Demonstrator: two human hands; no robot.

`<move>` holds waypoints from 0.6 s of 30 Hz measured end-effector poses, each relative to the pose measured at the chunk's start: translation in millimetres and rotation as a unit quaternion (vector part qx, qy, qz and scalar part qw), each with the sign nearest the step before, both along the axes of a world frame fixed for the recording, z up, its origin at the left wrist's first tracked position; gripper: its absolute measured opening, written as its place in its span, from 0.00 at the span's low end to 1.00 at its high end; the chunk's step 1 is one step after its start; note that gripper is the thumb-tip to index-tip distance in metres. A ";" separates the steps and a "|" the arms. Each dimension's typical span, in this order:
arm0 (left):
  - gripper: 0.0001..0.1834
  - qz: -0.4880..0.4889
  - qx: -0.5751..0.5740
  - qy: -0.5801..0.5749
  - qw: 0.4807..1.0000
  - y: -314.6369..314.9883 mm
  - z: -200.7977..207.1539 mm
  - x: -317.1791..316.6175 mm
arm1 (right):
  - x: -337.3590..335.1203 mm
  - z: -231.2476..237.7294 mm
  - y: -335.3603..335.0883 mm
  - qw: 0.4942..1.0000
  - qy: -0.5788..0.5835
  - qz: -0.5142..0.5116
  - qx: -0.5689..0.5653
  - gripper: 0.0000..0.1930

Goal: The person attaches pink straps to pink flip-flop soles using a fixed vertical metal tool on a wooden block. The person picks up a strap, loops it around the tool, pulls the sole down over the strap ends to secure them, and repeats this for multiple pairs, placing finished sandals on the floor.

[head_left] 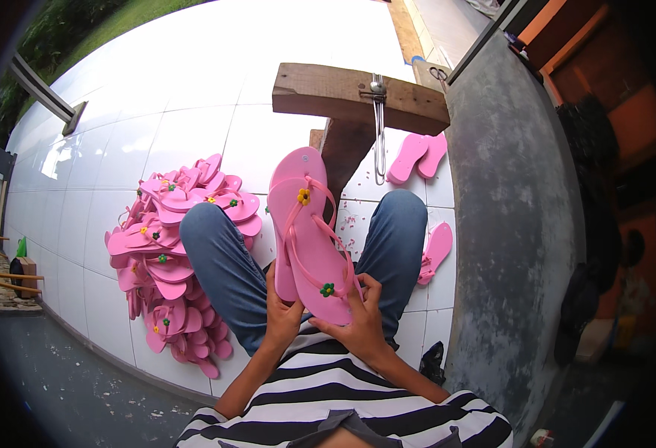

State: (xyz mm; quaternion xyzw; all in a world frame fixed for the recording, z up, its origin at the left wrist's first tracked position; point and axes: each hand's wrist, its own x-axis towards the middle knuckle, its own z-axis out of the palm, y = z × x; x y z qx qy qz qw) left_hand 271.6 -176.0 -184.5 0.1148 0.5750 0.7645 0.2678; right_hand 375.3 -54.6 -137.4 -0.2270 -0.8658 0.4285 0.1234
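Observation:
Between my knees I hold a pair of pink flip-flops, overlapping and tilted up. The front flip-flop (320, 261) has a yellow flower and a green flower on its straps. Behind it, the second flip-flop (286, 172) shows mostly at its top end and along its left edge. My left hand (283, 317) is closed on the lower left edge of the pair. At the lower right edge, my right hand (363, 317) grips the front flip-flop, its fingers close to the green flower. The fingers behind the soles are hidden.
A large pile of pink flip-flops (167, 261) lies left of my knee. Ahead stands a wooden beam (313, 89) with a long metal tool (379, 134) hanging on it. Pink soles (409, 158) and one strapped flip-flop (436, 250) lie right, beside a grey ledge (507, 224).

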 end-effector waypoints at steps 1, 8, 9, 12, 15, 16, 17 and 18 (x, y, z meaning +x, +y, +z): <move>0.40 -0.015 0.014 0.013 1.000 -2.4 -1.3 5.5 | -7.3 -2.4 0.5 1.000 0.018 0.002 -0.011 0.49; 0.39 -0.082 -0.072 0.024 0.994 -20.6 18.5 2.6 | -42.1 -24.3 -0.1 0.992 0.109 -0.012 -0.058 0.51; 0.38 -0.087 -0.083 0.047 0.992 -23.3 17.4 1.0 | -43.3 -20.0 -3.9 0.992 0.102 -0.015 -0.071 0.51; 0.37 -0.089 -0.073 0.054 0.992 -25.7 18.8 -1.0 | -50.8 -17.7 -10.2 0.992 0.106 -0.025 -0.070 0.48; 0.38 -0.077 -0.028 -0.006 0.997 -27.0 31.2 -3.7 | -59.0 -12.7 -7.8 0.991 0.136 -0.010 -0.002 0.48; 0.39 -0.097 0.009 -0.017 0.995 -31.6 30.9 -10.7 | -62.2 -9.0 -6.3 0.988 0.149 -0.001 0.028 0.49; 0.40 -0.117 0.045 -0.029 0.992 -40.4 29.5 -21.7 | -65.2 -2.6 -4.7 0.987 0.159 0.018 0.022 0.49; 0.41 -0.136 0.080 -0.041 0.987 -47.9 29.0 -30.7 | -67.7 4.9 -4.2 0.985 0.169 0.038 0.015 0.48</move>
